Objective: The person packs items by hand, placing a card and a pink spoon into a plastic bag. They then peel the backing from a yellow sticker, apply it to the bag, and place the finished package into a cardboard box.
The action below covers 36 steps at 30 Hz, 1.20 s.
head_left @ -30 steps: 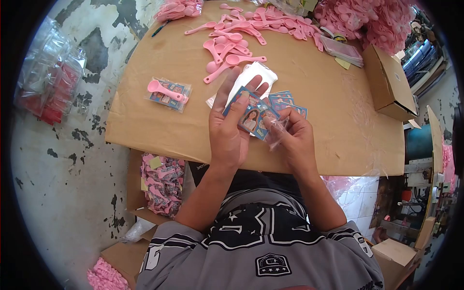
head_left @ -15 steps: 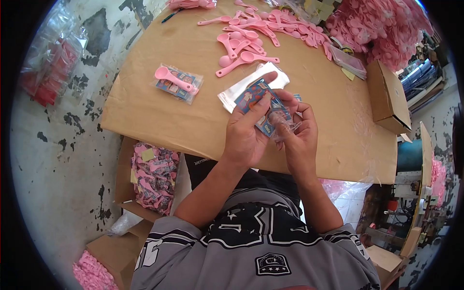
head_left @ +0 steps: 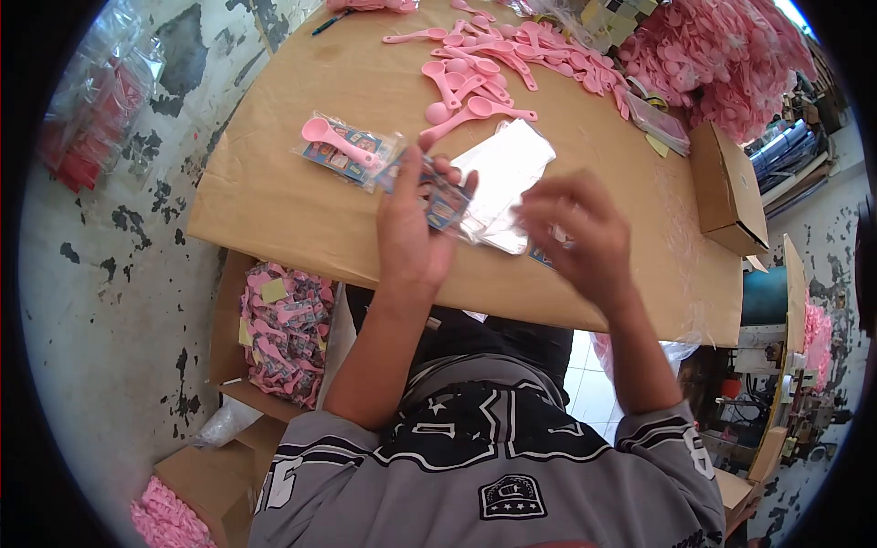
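My left hand [head_left: 416, 228] grips a blue printed card [head_left: 445, 205] in a clear plastic bag, thumb across its face. Its fingertips are close to a pink measuring spoon [head_left: 338, 142] lying on a bagged card [head_left: 359, 173]. My right hand [head_left: 585, 242] is smeared by motion, fingers bent, above the table; whether anything is between them cannot be made out. Partly under it lies another blue card [head_left: 541, 258]. Between my hands rests a stack of clear or white plastic bags [head_left: 512, 169].
Loose pink spoons [head_left: 475, 68] spread across the back of the brown-covered table [head_left: 274, 210]. A large heap of pink spoons [head_left: 713, 64] and a cardboard box [head_left: 726, 187] stand at the right. Below left, a box holds bagged spoons [head_left: 285, 333].
My hands have separated: the left moved left with the bagged card, beside the spoon, while the right moved slightly right and let go of that card. The plastic bag stack is more exposed.
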Motion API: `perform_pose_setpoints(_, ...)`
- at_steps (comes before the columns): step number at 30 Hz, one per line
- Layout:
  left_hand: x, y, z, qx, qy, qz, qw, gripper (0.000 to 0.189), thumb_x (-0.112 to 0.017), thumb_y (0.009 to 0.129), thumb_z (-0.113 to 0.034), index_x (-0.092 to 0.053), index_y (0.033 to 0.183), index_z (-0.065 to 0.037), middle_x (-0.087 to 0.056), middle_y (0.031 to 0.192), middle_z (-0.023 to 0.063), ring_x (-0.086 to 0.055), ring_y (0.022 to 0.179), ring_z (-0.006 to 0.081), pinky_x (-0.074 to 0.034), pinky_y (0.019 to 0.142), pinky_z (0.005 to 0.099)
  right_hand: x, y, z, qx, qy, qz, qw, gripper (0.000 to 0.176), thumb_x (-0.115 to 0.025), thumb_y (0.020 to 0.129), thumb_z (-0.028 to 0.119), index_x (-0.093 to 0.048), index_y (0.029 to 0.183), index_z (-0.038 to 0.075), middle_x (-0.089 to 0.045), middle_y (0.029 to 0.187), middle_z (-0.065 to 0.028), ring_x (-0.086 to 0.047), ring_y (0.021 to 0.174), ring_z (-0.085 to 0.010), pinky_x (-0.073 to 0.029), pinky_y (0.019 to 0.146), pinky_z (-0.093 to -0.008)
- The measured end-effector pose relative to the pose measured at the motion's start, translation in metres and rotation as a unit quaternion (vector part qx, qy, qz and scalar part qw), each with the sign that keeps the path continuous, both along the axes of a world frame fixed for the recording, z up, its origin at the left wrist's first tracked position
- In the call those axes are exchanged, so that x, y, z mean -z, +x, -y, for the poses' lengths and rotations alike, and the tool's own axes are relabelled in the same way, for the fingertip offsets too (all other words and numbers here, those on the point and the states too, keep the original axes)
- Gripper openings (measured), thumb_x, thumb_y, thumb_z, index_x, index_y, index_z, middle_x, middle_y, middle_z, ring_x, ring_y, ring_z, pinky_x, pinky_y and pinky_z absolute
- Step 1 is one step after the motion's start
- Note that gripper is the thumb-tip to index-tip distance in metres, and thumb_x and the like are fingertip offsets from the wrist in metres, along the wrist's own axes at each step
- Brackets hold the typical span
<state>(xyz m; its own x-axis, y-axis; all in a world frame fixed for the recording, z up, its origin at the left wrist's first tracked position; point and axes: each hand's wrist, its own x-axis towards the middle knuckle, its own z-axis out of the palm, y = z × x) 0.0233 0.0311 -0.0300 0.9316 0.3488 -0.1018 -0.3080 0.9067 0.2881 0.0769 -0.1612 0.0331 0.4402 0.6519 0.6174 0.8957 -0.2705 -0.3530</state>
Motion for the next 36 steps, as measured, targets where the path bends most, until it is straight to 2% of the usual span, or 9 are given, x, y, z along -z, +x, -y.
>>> perform_pose_setpoints(5,-0.011,-0.007,-0.012,-0.054,0.04,-0.027,0.997,0.037,-0.06,0.11,-0.034,-0.058,0.132,-0.004,-0.061,0.091,0.0018,-0.062,0.083,0.0117,-0.057,0.096,0.0372,-0.017,0.101,0.001,0.088,-0.097,-0.144,0.981,0.021,-0.07,0.099,0.013,-0.075,0.117,0.005,-0.071,0.104,-0.0097,-0.067,0.088,-0.0226,-0.054,0.077,-0.0354)
perform_pose_setpoints(8,-0.017,-0.013,-0.006,-0.047,0.069,-0.013,0.996,0.04,-0.06,0.11,-0.037,-0.057,0.132,-0.004,-0.061,0.091,0.0017,-0.062,0.083,0.0114,-0.057,0.095,0.0369,0.034,0.178,0.001,0.063,-0.129,-0.074,0.987,0.024,-0.07,0.098,0.012,-0.075,0.121,0.006,-0.069,0.107,-0.0101,-0.067,0.091,-0.0234,-0.054,0.081,-0.0355)
perform_pose_setpoints(11,-0.017,-0.017,-0.003,-0.049,0.098,0.014,0.994,0.043,-0.059,0.11,-0.039,-0.056,0.134,-0.004,-0.061,0.091,0.0015,-0.062,0.084,0.0112,-0.056,0.094,0.0367,0.051,0.198,-0.01,0.035,-0.168,-0.062,0.983,0.026,-0.07,0.097,0.01,-0.075,0.122,0.008,-0.065,0.11,-0.0103,-0.067,0.094,-0.0231,-0.054,0.083,-0.0347)
perform_pose_setpoints(12,-0.016,-0.018,-0.003,-0.056,0.106,0.014,0.993,0.044,-0.058,0.11,-0.04,-0.056,0.135,-0.004,-0.061,0.091,0.0014,-0.062,0.084,0.011,-0.056,0.094,0.0367,0.047,0.194,-0.016,0.039,-0.161,-0.127,0.978,0.025,-0.071,0.096,0.01,-0.076,0.12,0.009,-0.064,0.111,-0.0099,-0.066,0.096,-0.023,-0.054,0.084,-0.0344)
perform_pose_setpoints(20,-0.017,-0.007,0.013,-0.066,0.167,0.056,0.982,0.053,-0.056,0.11,-0.045,-0.052,0.142,-0.003,-0.063,0.098,0.0034,-0.065,0.092,0.0148,-0.054,0.103,0.041,0.054,0.205,-0.001,0.014,-0.107,-0.176,0.978,0.02,-0.077,0.094,0.015,-0.07,0.106,0.002,-0.069,0.101,-0.0119,-0.068,0.089,-0.0229,-0.054,0.082,-0.036)
perform_pose_setpoints(24,-0.02,-0.005,0.012,-0.106,0.188,0.066,0.974,0.057,-0.056,0.109,-0.047,-0.051,0.143,-0.002,-0.065,0.103,0.0052,-0.065,0.097,0.0167,-0.051,0.109,0.0425,0.035,0.174,0.019,0.058,0.0,-0.181,0.982,0.019,-0.076,0.095,0.013,-0.069,0.108,0.001,-0.072,0.091,-0.008,-0.068,0.083,-0.016,-0.054,0.074,-0.0317)
perform_pose_setpoints(28,-0.013,0.003,-0.014,-0.172,0.135,0.106,0.97,0.056,-0.059,0.108,-0.045,-0.053,0.141,-0.001,-0.066,0.105,0.0067,-0.065,0.099,0.0174,-0.049,0.113,0.0418,0.004,0.094,0.045,0.019,0.015,-0.404,0.914,0.019,-0.074,0.099,0.014,-0.07,0.112,0.0,-0.07,0.088,-0.0014,-0.062,0.073,-0.0066,-0.05,0.064,-0.0246)
perform_pose_setpoints(33,-0.01,0.012,-0.019,-0.197,0.129,0.128,0.963,0.054,-0.06,0.107,-0.044,-0.054,0.14,-0.002,-0.066,0.105,0.0072,-0.065,0.099,0.018,-0.049,0.114,0.0415,0.001,0.019,0.066,-0.033,0.055,-0.576,0.815,0.02,-0.073,0.1,0.012,-0.069,0.115,-0.001,-0.071,0.091,-0.0015,-0.063,0.075,-0.0067,-0.051,0.066,-0.0238)
perform_pose_setpoints(36,-0.011,0.014,-0.004,-0.174,0.159,0.129,0.963,0.055,-0.058,0.108,-0.044,-0.052,0.142,-0.002,-0.064,0.106,0.0072,-0.065,0.1,0.0179,-0.048,0.115,0.0418,0.001,-0.002,0.06,-0.03,0.065,-0.592,0.803,0.021,-0.072,0.101,0.01,-0.068,0.117,-0.003,-0.071,0.095,-0.0031,-0.065,0.08,-0.0075,-0.053,0.072,-0.0239)
